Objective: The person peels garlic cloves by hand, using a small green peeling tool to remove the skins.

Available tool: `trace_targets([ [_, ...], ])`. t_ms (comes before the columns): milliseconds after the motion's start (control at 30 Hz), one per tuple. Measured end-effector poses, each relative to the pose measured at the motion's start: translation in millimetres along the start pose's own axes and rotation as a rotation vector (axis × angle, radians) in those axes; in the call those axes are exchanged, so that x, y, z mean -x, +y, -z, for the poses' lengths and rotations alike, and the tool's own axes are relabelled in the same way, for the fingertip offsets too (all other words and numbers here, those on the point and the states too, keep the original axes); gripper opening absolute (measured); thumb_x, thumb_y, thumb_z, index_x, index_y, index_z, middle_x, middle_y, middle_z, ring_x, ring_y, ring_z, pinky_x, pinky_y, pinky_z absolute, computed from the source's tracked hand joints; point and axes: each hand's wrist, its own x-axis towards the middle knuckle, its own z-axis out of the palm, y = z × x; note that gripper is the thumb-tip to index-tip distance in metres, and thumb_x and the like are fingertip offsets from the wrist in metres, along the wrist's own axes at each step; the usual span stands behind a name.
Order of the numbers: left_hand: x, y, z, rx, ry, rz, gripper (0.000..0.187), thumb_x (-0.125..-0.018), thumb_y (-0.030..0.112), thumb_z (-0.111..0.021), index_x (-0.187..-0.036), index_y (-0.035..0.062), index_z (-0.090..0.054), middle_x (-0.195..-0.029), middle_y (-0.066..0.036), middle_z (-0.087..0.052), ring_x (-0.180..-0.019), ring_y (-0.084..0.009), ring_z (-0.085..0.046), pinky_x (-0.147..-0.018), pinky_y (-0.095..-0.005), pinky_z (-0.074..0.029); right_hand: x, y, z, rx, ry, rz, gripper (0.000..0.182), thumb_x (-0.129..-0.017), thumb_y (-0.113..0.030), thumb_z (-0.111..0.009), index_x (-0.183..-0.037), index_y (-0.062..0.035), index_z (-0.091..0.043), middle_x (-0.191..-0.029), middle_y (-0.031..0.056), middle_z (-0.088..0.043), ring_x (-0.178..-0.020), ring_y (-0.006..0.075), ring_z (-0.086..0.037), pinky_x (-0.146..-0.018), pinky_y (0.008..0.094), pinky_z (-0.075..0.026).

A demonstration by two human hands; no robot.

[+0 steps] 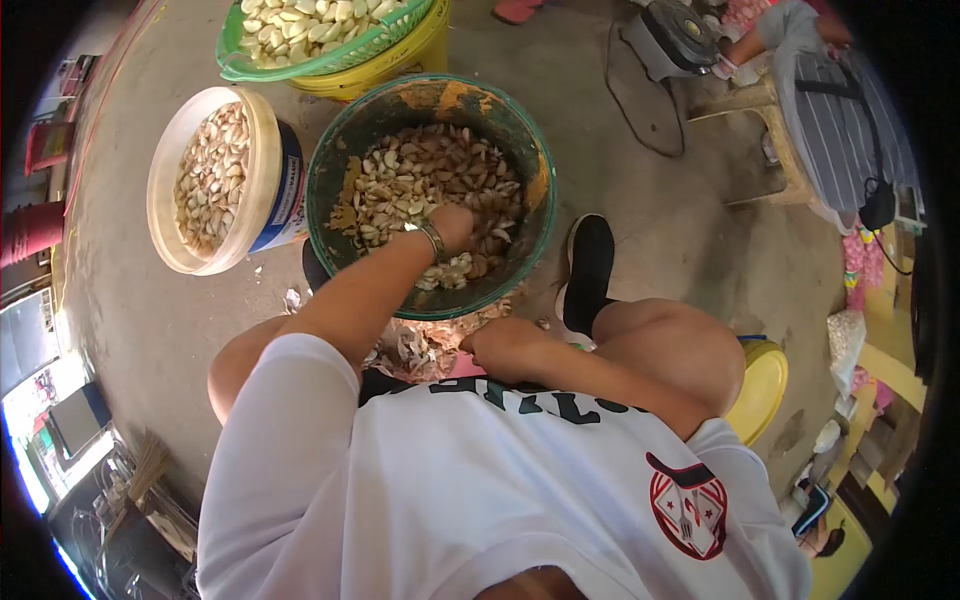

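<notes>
My left hand [453, 228], with a bracelet at the wrist, reaches into a large dark green bucket [549, 200] of garlic cloves [395, 190]. Its fingers point down into the cloves and are hidden. Some cloves look pale, others still have reddish-brown skin. Below the bucket's near rim, my right hand [490, 345] is curled closed close to my body. Whatever it may hold is hidden from this angle. Loose garlic skins [425, 345] lie beneath it, between my legs.
A white pail [160, 225] of unpeeled cloves stands left of the bucket. Behind it, a green basket [235, 68] of peeled cloves rests on a yellow bucket [432, 45]. At right are a plastic stool [740, 103], a grey appliance with a cord [680, 40] and another person's arm [755, 45].
</notes>
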Motion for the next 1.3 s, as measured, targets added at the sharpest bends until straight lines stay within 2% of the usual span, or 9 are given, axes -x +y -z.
trace_targets([
  [100, 2.9, 9.9, 10.5, 0.005, -0.108, 0.102, 0.023, -0.07, 0.01, -0.056, -0.091, 0.0007, -0.058, -0.083, -0.018, -0.058, -0.077, -0.0278, -0.057, -0.067, -0.0352, -0.047, -3.9, 2.0, -0.8, 0.066, -0.055, 0.027, 0.029, -0.077, -0.018, -0.049, -0.104, -0.0075, -0.054, -0.089, 0.0156, -0.058, -0.085, 0.0316, -0.054, -0.072, 0.0386, -0.043],
  [200, 6.9, -21.2, -7.2, 0.399, 0.347, -0.136, 0.025, -0.07, 0.013, -0.059, -0.09, -0.0005, -0.057, -0.082, -0.016, -0.058, -0.071, -0.0269, -0.058, -0.063, -0.0335, -0.048, 0.2, 3.5, -1.1, 0.075, 0.044, 0.228, 0.031, -0.078, -0.018, -0.049, -0.107, -0.0078, -0.052, -0.081, 0.0141, -0.058, -0.077, 0.0288, -0.056, -0.066, 0.0366, -0.045],
  [233, 12.3, -26.6, 1.0, 0.469, 0.304, -0.107, 0.027, -0.071, 0.012, -0.06, -0.094, -0.0012, -0.055, -0.085, -0.011, -0.059, -0.072, -0.0214, -0.058, -0.062, -0.0283, -0.048, 5.2, 0.4, 4.4, 0.068, 0.101, 0.318, 0.032, -0.078, -0.017, -0.049, -0.109, -0.0079, -0.051, -0.078, 0.0132, -0.058, -0.073, 0.0271, -0.058, -0.063, 0.0355, -0.045],
  [333, 56.7, -24.2, 29.6, 1.413, 0.092, -0.092, 0.024, -0.075, 0.005, -0.055, -0.097, -0.0035, -0.052, -0.083, -0.01, -0.058, -0.074, -0.019, -0.058, -0.063, -0.0277, -0.049, 32.0, -15.1, 52.5, -0.347, 0.016, 0.213, 0.033, -0.08, -0.017, -0.049, -0.112, -0.0082, -0.049, -0.072, 0.0079, -0.058, -0.058, 0.0151, -0.056, -0.052, 0.0275, -0.045],
  [433, 95.9, -19.4, 43.4, 1.734, 0.177, -0.134, 0.023, -0.074, -0.001, -0.055, -0.096, -0.0021, -0.05, -0.081, -0.007, -0.057, -0.073, -0.014, -0.058, -0.06, -0.023, -0.048, 37.3, -9.5, 63.6, -0.887, 0.469, 0.162, 0.033, -0.083, -0.015, -0.046, -0.115, -0.0075, -0.046, -0.068, 0.0027, -0.055, -0.048, 0.0052, -0.047, -0.045, 0.0193, -0.039],
  [567, 148.9, 11.7, 53.2, 1.741, 0.355, -0.083, 0.02, -0.07, 0.0, -0.062, -0.087, 0.0019, -0.053, -0.078, -0.003, -0.057, -0.067, -0.0104, -0.056, -0.056, -0.0185, -0.046, 35.1, -7.0, 65.5, -1.085, 0.732, 0.258, 0.034, -0.084, -0.013, -0.045, -0.117, -0.0074, -0.045, -0.065, 0.0027, -0.056, -0.043, 0.0045, -0.041, -0.041, 0.0182, -0.036],
  [700, 163.1, 26.5, 43.6, 1.772, 0.495, -0.258, 0.026, -0.065, 0.002, -0.068, -0.086, 0.0018, -0.052, -0.075, -0.002, -0.055, -0.062, -0.0073, -0.052, -0.054, -0.0174, -0.044, 32.2, -17.0, 60.6, -1.1, 0.646, 0.291, 0.035, -0.084, -0.013, -0.045, -0.119, -0.0082, -0.043, -0.065, 0.0024, -0.055, -0.043, 0.0043, -0.041, -0.041, 0.0181, -0.035],
  [1067, 150.8, 26.5, 33.9, 1.739, 0.606, -0.263, 0.022, -0.067, 0.001, -0.066, -0.083, -0.0002, -0.051, -0.075, -0.003, -0.054, -0.061, -0.0077, -0.052, -0.054, -0.0174, -0.045, 34.1, -23.6, 59.0, -1.007, 0.679, 0.254, 0.032, -0.086, -0.014, -0.044, -0.117, -0.0062, -0.045, -0.07, 0.0023, -0.054, -0.049, 0.0046, -0.043, -0.046, 0.0173, -0.037],
  [1300, 143.3, 26.5, 31.5, 1.704, 0.606, -0.244, 0.022, -0.067, 0.003, -0.066, -0.083, -0.001, -0.051, -0.074, -0.003, -0.054, -0.061, -0.0076, -0.053, -0.052, -0.0184, -0.046, 17.7, -19.7, 50.4, -0.927, 0.94, 0.281, 0.029, -0.082, -0.01, -0.05, -0.11, -0.0016, -0.05, -0.079, 0.0048, -0.059, -0.06, 0.0074, -0.051, -0.055, 0.021, -0.043],
])
